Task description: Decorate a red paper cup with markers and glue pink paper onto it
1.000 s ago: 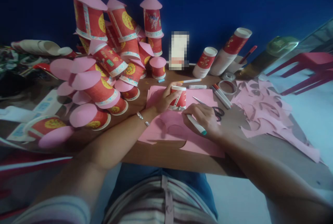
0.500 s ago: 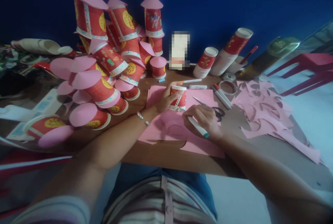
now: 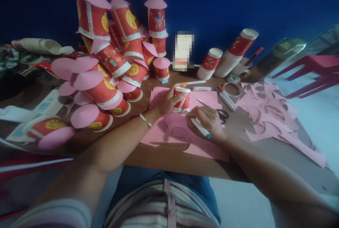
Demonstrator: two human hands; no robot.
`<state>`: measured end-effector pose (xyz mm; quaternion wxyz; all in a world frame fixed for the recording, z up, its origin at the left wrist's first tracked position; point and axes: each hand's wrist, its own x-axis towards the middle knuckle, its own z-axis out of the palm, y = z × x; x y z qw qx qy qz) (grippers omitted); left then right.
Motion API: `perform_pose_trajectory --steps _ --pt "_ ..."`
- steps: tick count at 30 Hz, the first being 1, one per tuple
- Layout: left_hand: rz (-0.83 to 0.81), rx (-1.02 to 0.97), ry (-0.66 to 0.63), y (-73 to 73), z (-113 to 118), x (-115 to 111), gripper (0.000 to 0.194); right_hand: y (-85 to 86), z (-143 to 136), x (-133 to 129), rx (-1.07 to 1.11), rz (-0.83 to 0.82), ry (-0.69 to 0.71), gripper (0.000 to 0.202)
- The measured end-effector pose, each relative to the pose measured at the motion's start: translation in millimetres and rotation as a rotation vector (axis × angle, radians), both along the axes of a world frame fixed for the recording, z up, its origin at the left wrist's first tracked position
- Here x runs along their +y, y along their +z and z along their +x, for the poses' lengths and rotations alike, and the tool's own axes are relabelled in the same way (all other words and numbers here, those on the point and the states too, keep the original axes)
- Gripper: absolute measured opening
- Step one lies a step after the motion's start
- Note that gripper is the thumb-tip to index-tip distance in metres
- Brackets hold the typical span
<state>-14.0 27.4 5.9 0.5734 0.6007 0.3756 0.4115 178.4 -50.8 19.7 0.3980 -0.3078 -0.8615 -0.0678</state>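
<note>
A red and white paper cup (image 3: pixel 182 101) stands on pink paper (image 3: pixel 182 134), its white end up. My left hand (image 3: pixel 169 101) is wrapped round the cup's left side, thumb across the front. In my right hand (image 3: pixel 208 120) is a white marker pen (image 3: pixel 200 129) with a green end pointing toward me. Its other end is hidden behind my fingers, close to the cup's lower edge. Scissors (image 3: pixel 222 115) with dark handles lie just beyond my right hand. Beneath the cup and my hands, faint curved outlines show on the pink paper.
Several red cups with pink paper cones (image 3: pixel 111 69) are piled at the left. Pink paper offcuts (image 3: pixel 275 111) cover the right side. Markers (image 3: pixel 227 99), a tape roll (image 3: pixel 232 89), upright cup stacks (image 3: pixel 235 53) and a box cutter (image 3: pixel 194 82) lie toward the back. A pink stool (image 3: pixel 315 69) stands beyond.
Hardly anything differs. My left hand stays on the cup, and my right hand with the marker pen has shifted very slightly left.
</note>
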Motion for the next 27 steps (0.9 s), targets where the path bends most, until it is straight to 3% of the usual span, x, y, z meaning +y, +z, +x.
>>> perform_pose_trajectory --steps 11,27 --pt "-0.067 -0.144 -0.028 -9.2 3 6 0.052 -0.3 -1 -1 0.045 0.015 0.029 0.018" --pt "-0.003 -0.080 -0.047 -12.5 1 7 0.056 2.3 -2 -2 0.050 0.004 0.042 0.018"
